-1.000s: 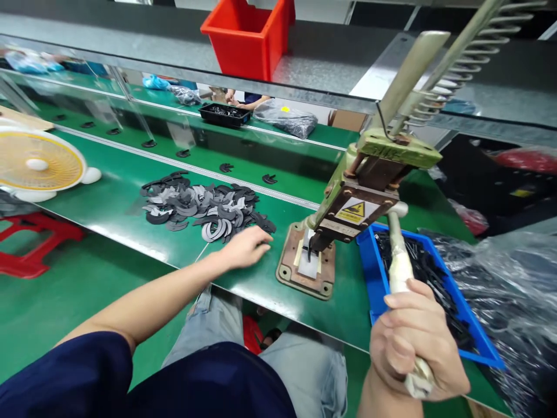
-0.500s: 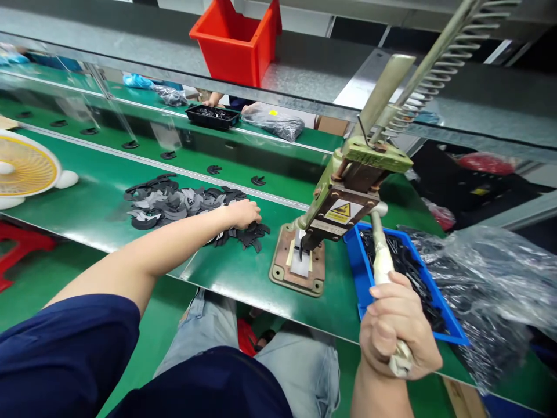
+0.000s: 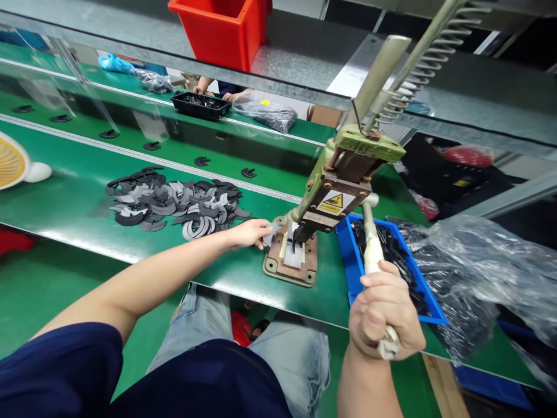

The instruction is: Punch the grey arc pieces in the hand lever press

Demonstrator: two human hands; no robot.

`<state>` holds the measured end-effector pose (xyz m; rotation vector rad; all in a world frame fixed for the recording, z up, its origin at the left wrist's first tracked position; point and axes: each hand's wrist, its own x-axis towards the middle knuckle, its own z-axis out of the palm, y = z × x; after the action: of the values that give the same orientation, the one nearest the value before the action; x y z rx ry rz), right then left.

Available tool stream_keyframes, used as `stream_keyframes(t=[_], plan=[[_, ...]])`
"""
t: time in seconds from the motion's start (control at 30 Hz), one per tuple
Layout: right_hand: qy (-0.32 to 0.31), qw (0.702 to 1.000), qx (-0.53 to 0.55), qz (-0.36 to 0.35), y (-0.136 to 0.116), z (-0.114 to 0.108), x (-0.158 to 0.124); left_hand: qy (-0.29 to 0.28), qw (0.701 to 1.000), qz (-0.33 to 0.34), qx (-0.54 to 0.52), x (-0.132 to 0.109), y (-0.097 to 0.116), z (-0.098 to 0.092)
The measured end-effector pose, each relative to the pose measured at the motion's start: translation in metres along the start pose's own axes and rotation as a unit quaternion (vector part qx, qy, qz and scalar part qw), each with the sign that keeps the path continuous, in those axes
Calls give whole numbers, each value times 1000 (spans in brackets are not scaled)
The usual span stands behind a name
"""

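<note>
Pinched in the fingers of my left hand point(image 3: 250, 233) is a small grey curved plastic piece point(image 3: 273, 231), held at the left side of the press base. My right hand point(image 3: 385, 313) is wrapped round the pale lever handle point(image 3: 374, 255) of a green hand press point(image 3: 333, 197). Under the press head, a black part stands on a light metal plate point(image 3: 293, 257), fixed on the brownish base point(image 3: 272, 267). A pile of grey and black curved pieces point(image 3: 174, 200) lies on the green table to the left of my left hand.
A blue bin point(image 3: 348, 261) of black parts stands right of the press, beside clear plastic bags point(image 3: 478, 267). Black parts sit spaced along the green conveyor point(image 3: 174, 157) behind. A red bin point(image 3: 221, 35) rests on the shelf, and a fan point(image 3: 13, 162) is at left. Across the line, a person's hands point(image 3: 202, 86) show near a black tray.
My left hand has moved right, from the pile to the press base, with a grey curved piece in its fingers. My right hand still grips the lever. The view has shifted slightly.
</note>
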<state>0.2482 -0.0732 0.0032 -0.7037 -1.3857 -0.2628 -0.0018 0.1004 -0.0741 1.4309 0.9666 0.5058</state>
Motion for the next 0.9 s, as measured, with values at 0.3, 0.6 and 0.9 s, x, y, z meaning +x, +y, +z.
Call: stream_keyframes(t=[0.3,0.6,0.9], plan=[[-11,1000,-4,9,-2,-1,0,12,1000,6,-17,24,7,28],[16,1000,-8,12,-3,5,-1,-2,998,-22,63,37,11,25],[55,998,13,-6,1,12,-5,-35,988,-148,4,45,16,24]])
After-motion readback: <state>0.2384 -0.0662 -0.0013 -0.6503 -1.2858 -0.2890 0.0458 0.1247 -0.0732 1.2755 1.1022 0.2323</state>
